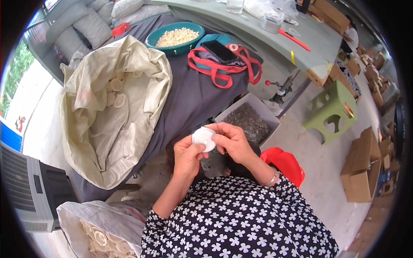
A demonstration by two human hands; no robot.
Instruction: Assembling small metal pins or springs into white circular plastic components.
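Note:
Between my two hands is a round white plastic disc with a small raised centre. My left hand pinches its lower left edge, thumb on the face. On the other side my right hand grips it with thumb and fingertips. To the left, a large cream woven sack lies open on a dark cloth, with several pale round plastic parts inside. Another white sack at the lower left is filled with similar cream-coloured ring-shaped parts.
A teal bowl of small pale pieces and a red-trimmed bag bearing a phone sit on the cloth-covered table. Beyond my right hand are a grey bin, a red plastic object, a green stool and cardboard boxes.

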